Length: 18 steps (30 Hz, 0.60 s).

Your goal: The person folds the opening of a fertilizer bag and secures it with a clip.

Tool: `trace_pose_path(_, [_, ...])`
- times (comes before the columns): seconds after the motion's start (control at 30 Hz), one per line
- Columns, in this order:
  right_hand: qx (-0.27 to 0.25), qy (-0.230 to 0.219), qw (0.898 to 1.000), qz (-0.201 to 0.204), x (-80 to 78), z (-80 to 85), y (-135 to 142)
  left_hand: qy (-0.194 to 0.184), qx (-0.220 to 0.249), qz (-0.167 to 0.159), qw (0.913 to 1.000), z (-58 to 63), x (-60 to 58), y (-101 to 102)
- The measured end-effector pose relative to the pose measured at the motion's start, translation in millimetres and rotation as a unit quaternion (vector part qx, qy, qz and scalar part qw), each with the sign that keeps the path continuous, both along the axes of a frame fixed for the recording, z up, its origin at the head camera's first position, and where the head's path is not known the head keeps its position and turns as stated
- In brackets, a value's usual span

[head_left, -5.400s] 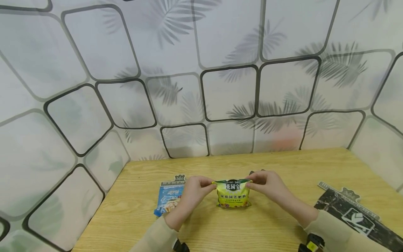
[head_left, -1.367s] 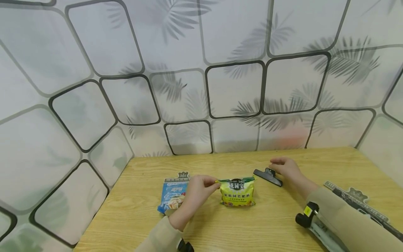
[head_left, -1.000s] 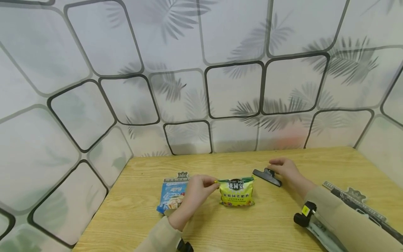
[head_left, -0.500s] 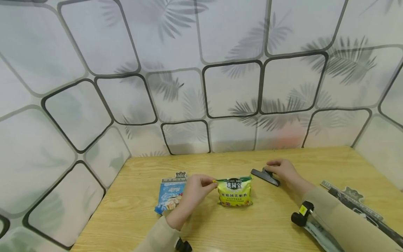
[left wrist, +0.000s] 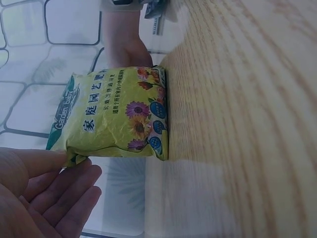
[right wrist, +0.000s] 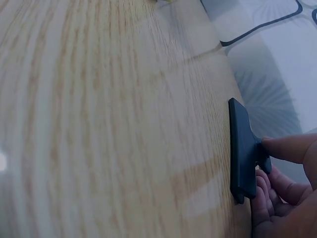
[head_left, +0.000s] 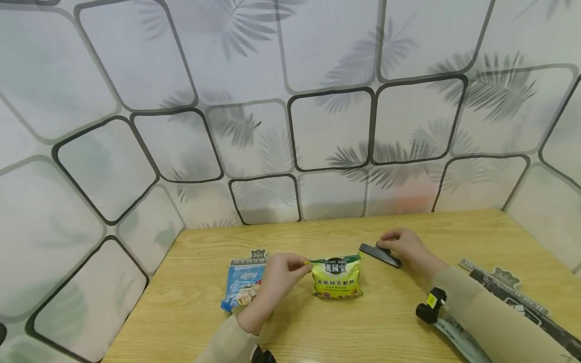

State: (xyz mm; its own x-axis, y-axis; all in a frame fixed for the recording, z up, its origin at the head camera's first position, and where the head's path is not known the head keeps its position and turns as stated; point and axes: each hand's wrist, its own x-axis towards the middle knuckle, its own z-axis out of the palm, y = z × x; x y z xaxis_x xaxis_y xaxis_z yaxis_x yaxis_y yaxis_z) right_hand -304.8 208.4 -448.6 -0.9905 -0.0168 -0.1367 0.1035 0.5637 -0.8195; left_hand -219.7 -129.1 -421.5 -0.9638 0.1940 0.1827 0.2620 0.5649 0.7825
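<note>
A small yellow fertilizer bag [head_left: 337, 283] with a green top edge stands upright on the wooden table. My left hand [head_left: 276, 280] pinches its upper left corner between thumb and index finger; in the left wrist view the other fingers of the left hand [left wrist: 54, 198] extend below that corner. Right of the bag lies a black bag clip [head_left: 380, 256]. My right hand [head_left: 405, 246] pinches the clip's handle, thumb on one side and fingers on the other, as the clip [right wrist: 241, 153] shows in the right wrist view. The clip's long edge is at the tabletop.
Left of the bag lies a blue packet [head_left: 240, 286] with a grey ornamented strip [head_left: 249, 261] at its top, partly behind my left arm. A black packet [head_left: 522, 308] with a similar strip lies at the right, partly under my right sleeve. A patterned wall [head_left: 333, 131] rises behind the table.
Earlier both hands pinched the bag's top corners. My right hand has let go, moved right to the clip and taken its handle; the clip has tipped slightly. The left hand stays on the bag.
</note>
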Motion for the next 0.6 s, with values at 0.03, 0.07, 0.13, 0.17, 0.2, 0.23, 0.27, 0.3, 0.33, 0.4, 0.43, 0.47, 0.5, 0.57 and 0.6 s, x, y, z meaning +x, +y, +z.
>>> trace_pose_path(0.03, [0.005,0.002,1.0,0.001,-0.1,0.0,0.5,0.0,0.001,0.0,1.0,0.0,0.0,0.0])
trace_pose_path(0.07, [0.007,0.003,1.0,0.0,-0.3,-0.2,0.8,0.0,0.001,-0.001,1.0,-0.1,-0.1,0.0])
trace_pose_path(0.13, [0.009,0.005,1.0,0.0,-0.5,-0.3,1.1,0.001,0.002,-0.001,1.0,-0.4,-0.2,0.1])
trace_pose_path(0.17, [0.01,0.005,1.0,0.0,-0.4,-0.4,1.2,0.002,0.001,-0.002,1.0,-0.5,-0.2,0.1])
trace_pose_path(0.2, [0.01,0.006,1.0,-0.001,-0.4,-0.6,1.3,0.002,0.002,-0.002,1.0,-0.6,-0.1,0.0])
trace_pose_path(0.23, [0.01,0.007,1.0,0.001,-0.4,-0.6,1.4,0.003,0.002,-0.003,1.0,-0.6,0.0,0.1])
trace_pose_path(0.27, [0.008,0.007,1.0,0.001,-0.4,-0.7,1.5,0.003,0.003,-0.004,1.0,-0.6,0.1,0.1])
trace_pose_path(0.3, [0.007,0.009,1.0,0.002,-0.2,-0.8,1.6,0.003,0.003,-0.004,1.0,-0.6,0.2,0.1])
trace_pose_path(0.33, [0.004,0.009,1.0,0.002,-0.1,-0.9,1.7,0.004,0.004,-0.005,1.0,-0.5,0.4,0.1])
trace_pose_path(0.4, [0.0,0.009,1.0,0.005,0.1,-1.7,1.8,0.003,0.007,-0.006,1.0,-0.4,0.8,0.1])
trace_pose_path(0.43, [-0.004,0.009,1.0,0.008,0.3,-1.9,1.8,0.002,0.008,-0.006,0.9999,-0.3,0.9,0.1])
trace_pose_path(0.47, [-0.008,0.008,1.0,0.008,0.4,-2.4,1.8,0.001,0.009,-0.006,0.9999,-0.3,1.1,0.1])
trace_pose_path(0.5, [-0.008,0.008,1.0,0.008,0.4,-2.9,1.7,0.001,0.009,-0.005,0.9999,-0.3,1.2,0.1])
trace_pose_path(0.57, [-0.008,0.01,1.0,0.009,0.1,-3.2,2.0,-0.001,0.011,-0.003,0.9999,-0.2,1.4,0.2])
trace_pose_path(0.6, [-0.008,0.011,1.0,0.009,-0.1,-3.2,2.0,-0.001,0.011,-0.002,0.9999,-0.2,1.4,0.3])
